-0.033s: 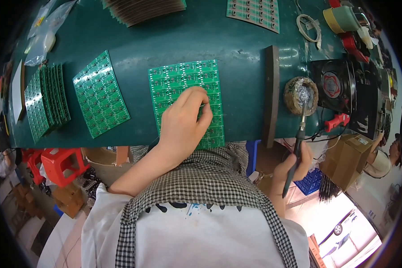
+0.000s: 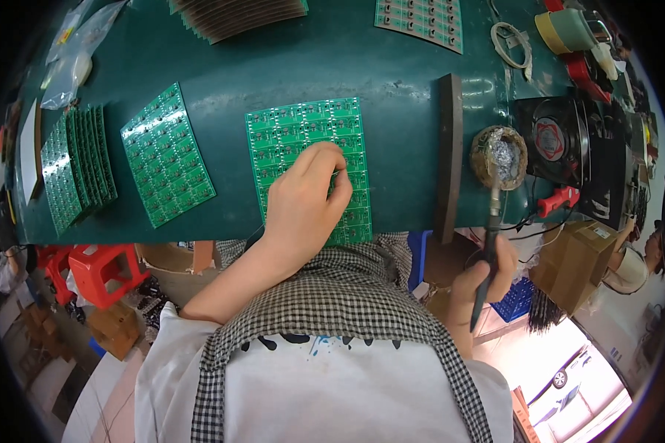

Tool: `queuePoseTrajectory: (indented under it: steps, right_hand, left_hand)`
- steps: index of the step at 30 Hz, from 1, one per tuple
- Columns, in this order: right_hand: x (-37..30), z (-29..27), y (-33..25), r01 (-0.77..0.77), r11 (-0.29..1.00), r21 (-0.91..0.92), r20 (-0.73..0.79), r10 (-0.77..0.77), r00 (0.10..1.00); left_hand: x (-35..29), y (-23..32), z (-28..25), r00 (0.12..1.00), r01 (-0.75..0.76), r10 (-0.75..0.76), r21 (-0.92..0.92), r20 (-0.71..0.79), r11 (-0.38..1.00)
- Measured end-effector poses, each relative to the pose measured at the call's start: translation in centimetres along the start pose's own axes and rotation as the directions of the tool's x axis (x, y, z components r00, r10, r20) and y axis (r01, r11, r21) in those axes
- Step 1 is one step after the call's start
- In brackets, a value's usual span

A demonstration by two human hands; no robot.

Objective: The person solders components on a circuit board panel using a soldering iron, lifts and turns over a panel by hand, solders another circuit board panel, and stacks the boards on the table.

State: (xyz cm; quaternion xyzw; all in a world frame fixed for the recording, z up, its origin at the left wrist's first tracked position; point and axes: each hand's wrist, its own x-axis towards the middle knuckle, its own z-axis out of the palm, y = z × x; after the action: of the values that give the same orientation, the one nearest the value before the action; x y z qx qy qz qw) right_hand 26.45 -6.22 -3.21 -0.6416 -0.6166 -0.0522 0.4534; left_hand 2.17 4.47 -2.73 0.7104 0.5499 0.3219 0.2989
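Note:
A green circuit board panel (image 2: 349,136), divided into a grid of small boards, lies on the table in front of me. My left hand (image 2: 308,193) rests over its middle and lower part. The fingers are bent and pinched together, and whatever is between the fingertips is hidden. To the right, my right hand (image 2: 488,275) grips the dark handle of a soldering iron (image 2: 491,235). The iron's metal end reaches into a round, rough-rimmed bowl (image 2: 479,171) lined with crumpled silvery material.
Left of the panel lie another green panel (image 2: 168,159) and a standing row of panels (image 2: 81,166). A dark bar (image 2: 447,159) divides the work area from the bowl. Beyond the bowl is a black fan (image 2: 550,140); panel stacks (image 2: 240,16) sit at the far edge.
The soldering iron's tip has shifted slightly left in the bowl, and my right hand has tilted the handle more upright. My left hand stays nearly still on the panel.

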Motion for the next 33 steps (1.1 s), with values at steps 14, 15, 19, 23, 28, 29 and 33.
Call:
queuePoseTrajectory:
  steps: [14,15,19,23,28,29,33]
  right_hand:
    - [4.6,4.7,-5.3,-0.209,0.894,0.397,0.416,0.028,0.909]
    - [4.6,4.7,-5.3,-0.209,0.894,0.396,0.416,0.029,0.909]
    - [4.7,4.7,-5.5,-0.210,0.891,0.402,0.422,0.023,0.906]
    - [4.5,4.3,-5.5,-0.191,0.898,0.397,0.432,0.001,0.902]
    - [4.1,3.3,-5.5,-0.193,0.908,0.372,0.419,0.021,0.908]
    - [4.0,3.2,-5.4,-0.195,0.910,0.366,0.401,0.035,0.915]
    - [3.9,3.0,-5.6,-0.200,0.904,0.377,0.392,0.040,0.919]
  left_hand:
    - [0.3,-0.3,0.9,0.991,-0.099,0.108,0.111,-0.079,0.989]
    - [0.3,-0.4,0.9,0.989,-0.116,0.126,0.117,-0.080,0.986]
    - [0.2,-0.3,1.0,0.988,-0.112,0.124,0.120,-0.093,0.986]
    - [0.1,0.0,0.4,0.999,-0.038,0.041,0.118,-0.025,0.992]
    - [-0.2,0.4,-0.1,1.000,0.002,-0.002,0.003,0.020,1.000]
    - [-0.5,0.8,-0.3,0.999,0.008,-0.007,-0.003,0.047,1.000]
    - [-1.1,0.6,-0.2,0.999,-0.015,0.015,-0.001,0.048,1.000]
